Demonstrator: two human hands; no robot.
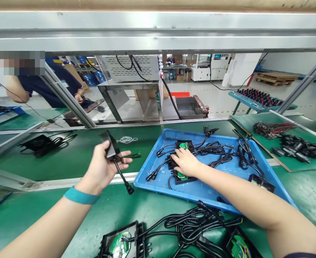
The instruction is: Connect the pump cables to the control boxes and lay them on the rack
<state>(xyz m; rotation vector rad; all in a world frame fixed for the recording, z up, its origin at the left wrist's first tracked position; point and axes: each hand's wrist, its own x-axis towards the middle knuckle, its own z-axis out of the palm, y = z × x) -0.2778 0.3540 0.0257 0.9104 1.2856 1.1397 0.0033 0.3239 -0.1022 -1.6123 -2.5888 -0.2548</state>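
Beneath the loosely spread right hand (186, 162), 2 open black housings (187, 179) with green circuit boards (184, 145) are partly covered in a blue tray (154, 183), though whether either is gripped cannot be told; to that hand's right, coiled black cords (214, 148) are also contained. In the left hand (102, 168), left of the tray, a black casing (112, 148) with a short cord (122, 175) is held. A handling step seems to be under way, and for any lift, a closer grip and untangled cords would be called for.

The box (113, 147) shows smooth plastic, the tray (158, 183) glossy plastic too; the bench top (306, 191) gleams slick; cables (186, 225) look rubbery; the beam (158, 44) is smooth metal, that pallet (276, 78) rough wood.
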